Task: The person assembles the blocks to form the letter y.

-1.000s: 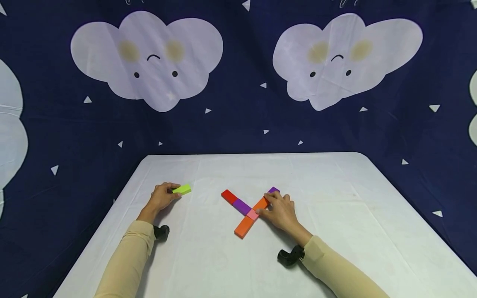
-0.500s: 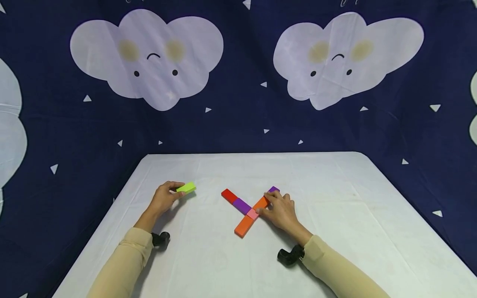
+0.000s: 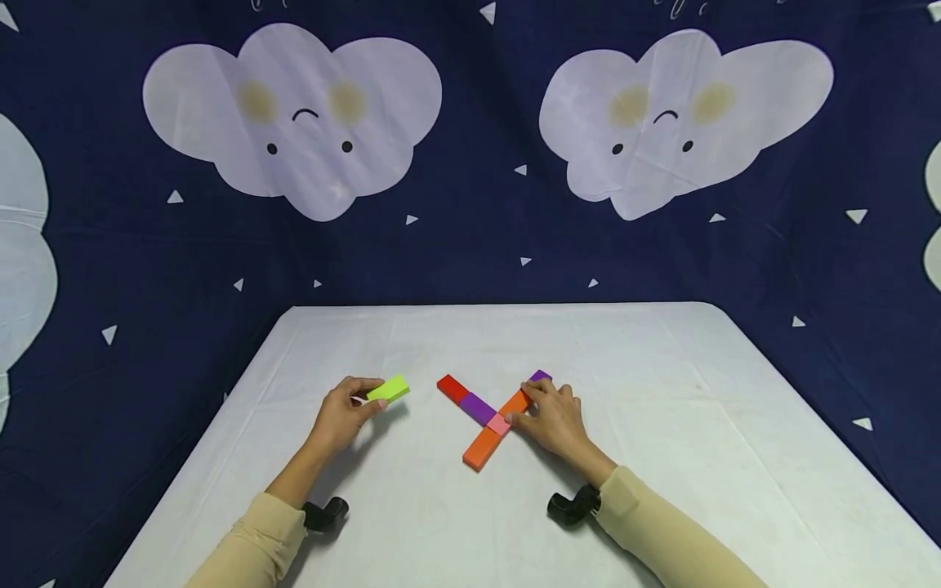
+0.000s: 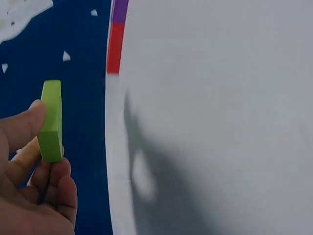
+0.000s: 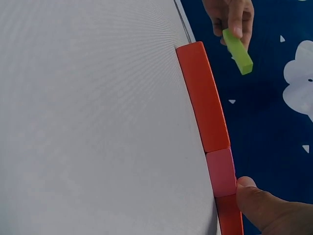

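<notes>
My left hand (image 3: 341,416) pinches a lime-green rectangular block (image 3: 389,389) between thumb and fingers. In the left wrist view the green block (image 4: 51,120) hangs above the white table, its shadow below. My right hand (image 3: 553,416) stays at a flat cross of coloured blocks, thumb by the pink block (image 3: 498,423) and index finger near the far end of the upper orange block (image 3: 513,402). A purple block (image 3: 540,376) shows past the fingertips. Another orange block (image 3: 481,448) extends toward me from the pink one. A purple block (image 3: 478,408) and a red block (image 3: 452,387) run off to the left.
The blocks lie on a white-covered table (image 3: 662,392). Behind it hangs a dark blue cloth (image 3: 478,237) printed with clouds and small triangles. Each wrist wears a black camera mount, one at the left cuff (image 3: 326,515) and one at the right (image 3: 573,506).
My left hand has lifted the green block off the table and carried it right, toward the red block. My right hand and the laid blocks have stayed in place.
</notes>
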Available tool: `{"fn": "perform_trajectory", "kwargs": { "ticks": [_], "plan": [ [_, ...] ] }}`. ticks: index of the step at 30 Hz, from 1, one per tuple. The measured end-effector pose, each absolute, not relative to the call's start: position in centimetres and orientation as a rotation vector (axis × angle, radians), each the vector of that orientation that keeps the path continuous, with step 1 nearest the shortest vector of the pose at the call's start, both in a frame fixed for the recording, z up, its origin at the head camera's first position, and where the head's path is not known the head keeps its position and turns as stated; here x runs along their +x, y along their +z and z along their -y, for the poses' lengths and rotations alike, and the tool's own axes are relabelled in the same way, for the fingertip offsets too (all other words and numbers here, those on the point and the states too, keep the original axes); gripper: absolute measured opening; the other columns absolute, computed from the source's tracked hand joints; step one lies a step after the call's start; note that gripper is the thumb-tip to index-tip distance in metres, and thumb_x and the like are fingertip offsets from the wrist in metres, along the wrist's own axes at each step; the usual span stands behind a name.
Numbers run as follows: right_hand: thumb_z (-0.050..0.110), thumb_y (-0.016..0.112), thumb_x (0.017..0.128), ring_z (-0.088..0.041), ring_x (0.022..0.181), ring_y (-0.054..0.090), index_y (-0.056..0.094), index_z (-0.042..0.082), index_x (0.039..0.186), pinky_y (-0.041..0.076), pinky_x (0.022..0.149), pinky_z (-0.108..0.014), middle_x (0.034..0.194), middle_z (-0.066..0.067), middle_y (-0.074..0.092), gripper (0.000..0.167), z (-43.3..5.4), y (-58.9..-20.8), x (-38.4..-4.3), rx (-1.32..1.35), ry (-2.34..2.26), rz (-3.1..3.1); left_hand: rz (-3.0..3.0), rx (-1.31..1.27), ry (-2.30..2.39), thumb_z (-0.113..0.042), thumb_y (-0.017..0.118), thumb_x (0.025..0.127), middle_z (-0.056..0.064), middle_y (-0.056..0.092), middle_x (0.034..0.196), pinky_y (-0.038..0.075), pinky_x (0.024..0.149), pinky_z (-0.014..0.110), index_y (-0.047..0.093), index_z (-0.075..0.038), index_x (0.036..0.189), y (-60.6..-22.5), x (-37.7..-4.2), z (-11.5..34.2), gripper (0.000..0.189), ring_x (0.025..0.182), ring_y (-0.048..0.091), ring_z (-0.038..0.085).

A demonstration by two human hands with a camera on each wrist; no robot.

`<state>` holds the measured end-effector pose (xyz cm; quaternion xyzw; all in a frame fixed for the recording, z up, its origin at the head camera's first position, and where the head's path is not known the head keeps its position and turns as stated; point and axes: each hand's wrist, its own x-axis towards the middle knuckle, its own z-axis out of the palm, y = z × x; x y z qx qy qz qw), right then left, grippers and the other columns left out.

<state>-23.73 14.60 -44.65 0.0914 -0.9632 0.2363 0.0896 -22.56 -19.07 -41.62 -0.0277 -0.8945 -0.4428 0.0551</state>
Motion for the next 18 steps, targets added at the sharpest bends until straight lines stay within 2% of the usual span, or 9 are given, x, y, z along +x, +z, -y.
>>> {"fn": "perform_trajectory", "kwargs": {
  "ticks": [18],
  "plan": [
    [0.049, 0.073, 0.075, -0.027, 0.090, 0.044, 0.061, 0.010, 0.127, 0.029, 0.071, -0.034, 0.120, -0.006, 0.059, 0.066, -14.6, -44.7, -23.7, 0.269, 0.691, 2.863, 2.648, 0.006, -1.435, -0.010, 0.075, 0.078, 0.003, 0.061, 0.096, 0.043, 0.075, 0.020, 0.069, -0.008, 0.108, -42.5, -16.1, 14.8, 0.031, 0.085, 0.053, 0.012]
  ]
}}
